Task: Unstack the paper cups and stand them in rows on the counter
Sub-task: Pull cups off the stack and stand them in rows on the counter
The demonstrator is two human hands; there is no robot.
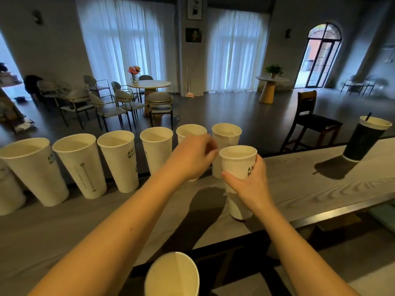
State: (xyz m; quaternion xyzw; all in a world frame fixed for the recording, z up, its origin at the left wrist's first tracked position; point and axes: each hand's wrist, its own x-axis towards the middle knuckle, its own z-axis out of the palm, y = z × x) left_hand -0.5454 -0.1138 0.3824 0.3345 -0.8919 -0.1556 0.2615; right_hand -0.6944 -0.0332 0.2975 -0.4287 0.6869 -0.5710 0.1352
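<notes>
Several white paper cups stand in a row [119,161] along the counter's [320,189] far edge. My right hand [250,184] is wrapped around a short stack of cups [237,161] that stands on the counter just in front of the row's right end. My left hand [192,157] hovers with curled fingers against the left side of the rightmost row cup [227,135]. It hides most of the cup beside it [190,130]. Whether it grips either cup is unclear.
A dark cup with a lid and straw [363,142] stands at the far right of the counter. One more white cup [173,274] sits close to me at the bottom edge. Another white cup [8,193] is cut off at the left. Beyond the counter are chairs and tables.
</notes>
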